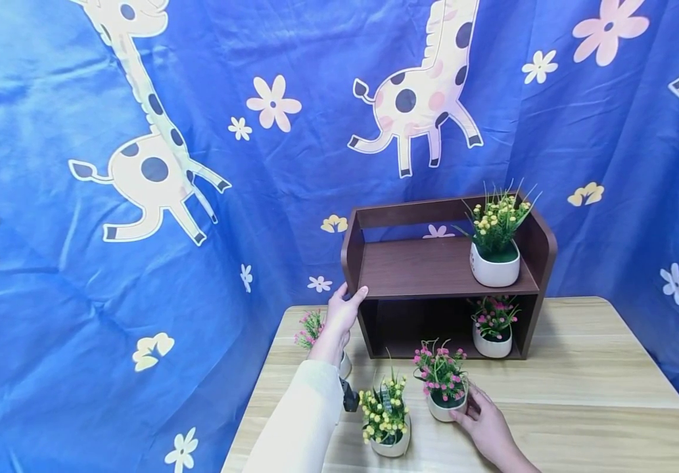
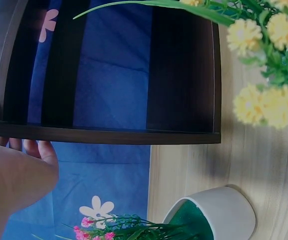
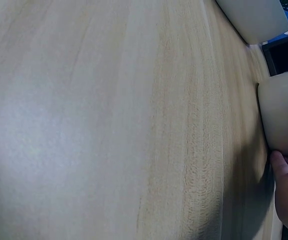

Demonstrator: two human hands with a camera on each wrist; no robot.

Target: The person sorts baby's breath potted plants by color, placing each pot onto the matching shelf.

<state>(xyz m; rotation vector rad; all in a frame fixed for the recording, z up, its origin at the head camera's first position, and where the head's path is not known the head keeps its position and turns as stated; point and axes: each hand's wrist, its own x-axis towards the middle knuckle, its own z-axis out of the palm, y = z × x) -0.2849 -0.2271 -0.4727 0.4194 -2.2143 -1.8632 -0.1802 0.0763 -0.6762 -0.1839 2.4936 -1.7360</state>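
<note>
In the head view my left hand (image 1: 342, 315) holds the left side panel of a dark brown two-tier shelf (image 1: 416, 266), its thumb at the front edge. The left wrist view shows the fingers against the panel's outer face. My right hand (image 1: 487, 424) grips the right side of a white pot with pink flowers (image 1: 448, 410) in front of the shelf. That pot (image 3: 283, 112) appears at the right edge of the right wrist view, with the thumb at its base. Nearby on its left stands a white pot with yellow flowers (image 1: 391, 445).
A potted yellow-flowered plant (image 1: 495, 263) stands at the right of the upper tier. Below it, a pink-flowered pot (image 1: 493, 341) sits in the lower compartment. Another pink-flowered plant (image 2: 223, 215) stands left of the shelf, partly behind my left arm. A wooden table (image 1: 599, 381) carries everything.
</note>
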